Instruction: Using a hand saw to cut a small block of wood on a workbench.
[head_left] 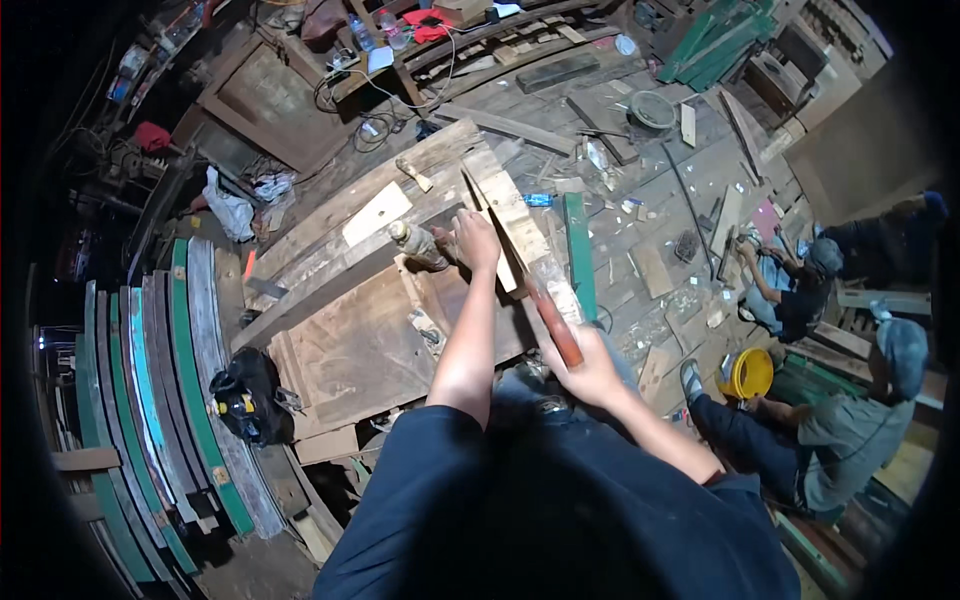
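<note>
My right hand [590, 370] is closed round the reddish-brown wooden handle [556, 325] of a long, narrow dark-bladed tool, seen nearly edge-on; its exact kind is unclear. The blade runs away from me beside a pale wooden board [507, 205] at the bench's right end. My left hand [476, 242] grips a pale piece of wood [505, 262] next to that blade, its fingertips partly hidden. Just left of this hand is a worn brownish tool with a round, pale top [405, 236], kind unclear. Farther back on the workbench [340, 255] lie a pale flat offcut [378, 213] and a small paddle-shaped wooden piece [413, 175].
A panelled wooden door [345, 335] lies on the near side of the bench. Several long boards [180, 370] are stacked at left, near a black bag [250, 397]. Two people [850, 430] sit at right by a yellow bucket [750, 373]. Offcuts and a green board [578, 255] litter the floor.
</note>
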